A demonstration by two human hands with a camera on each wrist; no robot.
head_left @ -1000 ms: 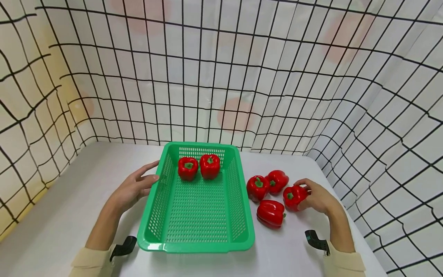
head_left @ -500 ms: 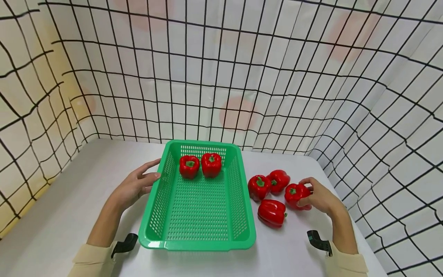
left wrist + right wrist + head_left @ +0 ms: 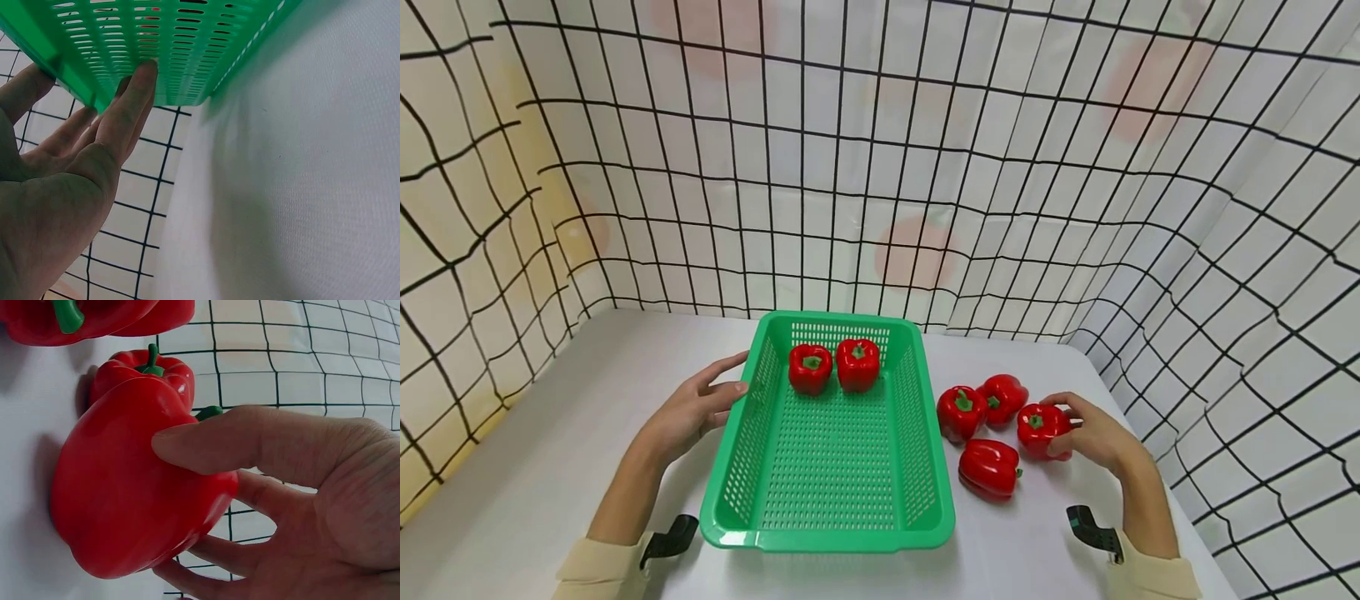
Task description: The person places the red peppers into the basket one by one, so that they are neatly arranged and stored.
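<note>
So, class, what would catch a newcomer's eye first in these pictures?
The green basket in the middle of the white table, with two red peppers at its far end. Right of it lie four more; the right hand grips one pepper, and the left hand touches the basket's side.

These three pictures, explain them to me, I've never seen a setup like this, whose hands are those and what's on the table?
A person wears three cameras: one on the head, looking down at the white table, and one on each wrist, giving the two close-ups. The left hand rests with straight fingers against the side of a green basket that holds two red peppers. The right hand grips one red pepper on the table, fingers curled round it. Three more peppers lie beside it, right of the basket.
</note>
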